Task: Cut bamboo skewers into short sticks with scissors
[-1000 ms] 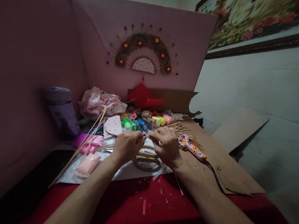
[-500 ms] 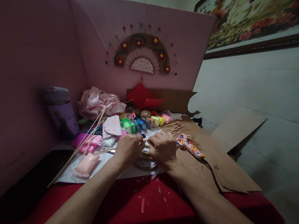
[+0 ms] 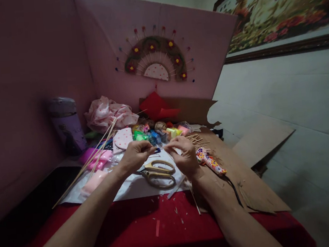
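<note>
My left hand (image 3: 140, 154) is closed in a pinch, with a small dark blue lump of clay (image 3: 157, 150) at its fingertips. To its right, my right hand (image 3: 184, 155) also has thumb and fingers pressed together; anything between them is too small to make out. A narrow gap separates the two hands. Below them, a pair of scissors (image 3: 162, 186) with gold-coloured handles lies on the white paper (image 3: 127, 191), its blades pointing left and partly hidden by my left forearm.
A flowery glue gun (image 3: 210, 161) and thin sticks (image 3: 196, 139) lie on cardboard at right. Behind my hands are bags of coloured clay (image 3: 142, 137). Long sticks (image 3: 84, 166) and a purple tumbler (image 3: 67, 127) stand left. A decorated fan shape (image 3: 154, 56) hangs on the pink board.
My hands have drawn apart and lifted slightly from a close-together position. The scissors and some slivers of stick beneath them now show. The other things on the table stay put.
</note>
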`<state>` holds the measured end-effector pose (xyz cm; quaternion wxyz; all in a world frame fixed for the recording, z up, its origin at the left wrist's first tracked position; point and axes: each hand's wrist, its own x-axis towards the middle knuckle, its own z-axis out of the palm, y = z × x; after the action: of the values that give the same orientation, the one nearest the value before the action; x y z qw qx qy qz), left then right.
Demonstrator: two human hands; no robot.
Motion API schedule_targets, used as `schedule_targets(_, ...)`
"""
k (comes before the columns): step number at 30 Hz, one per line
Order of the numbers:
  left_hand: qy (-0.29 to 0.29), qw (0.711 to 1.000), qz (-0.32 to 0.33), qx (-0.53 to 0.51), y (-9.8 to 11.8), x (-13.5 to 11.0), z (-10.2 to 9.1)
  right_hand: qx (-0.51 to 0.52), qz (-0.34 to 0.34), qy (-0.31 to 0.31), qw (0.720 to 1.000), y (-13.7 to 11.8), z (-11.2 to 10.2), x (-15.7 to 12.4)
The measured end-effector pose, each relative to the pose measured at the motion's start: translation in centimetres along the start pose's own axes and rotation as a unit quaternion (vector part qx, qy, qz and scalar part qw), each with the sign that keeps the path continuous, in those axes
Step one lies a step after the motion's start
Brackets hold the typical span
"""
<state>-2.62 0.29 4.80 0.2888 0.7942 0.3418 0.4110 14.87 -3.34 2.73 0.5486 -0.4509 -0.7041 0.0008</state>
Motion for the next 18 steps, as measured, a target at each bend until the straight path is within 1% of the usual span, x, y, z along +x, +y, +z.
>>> schedule_targets(1, 0.016, 1.0, 0.006, 0.024, -0.1, 0.0, 0.1, -0.057, -0.04, -0.008, 0.998, -0.1, 0.0, -0.1)
schedule_targets(3, 0.037, 0.997, 0.019, 0.069, -0.4, 0.0, 0.2, -0.148, -0.107, -0.056, 0.982, -0.2, 0.1, -0.4)
schedule_targets(5, 0.047, 0.993, 0.033, 0.104, -0.6, -0.1, 0.4, -0.219, -0.144, -0.11, 0.959, -0.1, 0.2, -0.5)
schedule_targets(6, 0.048, 0.991, 0.039, 0.118, -0.6, -0.1, 0.5, -0.254, -0.15, -0.127, 0.947, 0.2, 0.2, -0.4)
schedule_targets(8, 0.05, 0.989, 0.048, 0.134, -0.6, -0.2, 0.6, -0.323, -0.135, -0.131, 0.927, 1.0, 0.0, -0.1)
schedule_targets(11, 0.052, 0.987, 0.053, 0.145, -0.6, -0.3, 0.7, -0.405, -0.072, -0.091, 0.907, 2.7, -0.6, 0.6)
schedule_targets(14, 0.05, 0.985, 0.059, 0.157, -0.7, -0.3, 0.9, -0.453, -0.009, -0.047, 0.89, 3.6, -0.9, 0.8)
schedule_targets(16, 0.048, 0.984, 0.062, 0.162, -1.0, -0.3, 1.1, -0.467, -0.005, -0.044, 0.883, 3.6, -0.7, 0.6)
schedule_targets(18, 0.053, 0.984, 0.064, 0.16, -1.1, -0.3, 1.2, -0.464, -0.026, -0.057, 0.883, 3.1, -0.3, 0.3)
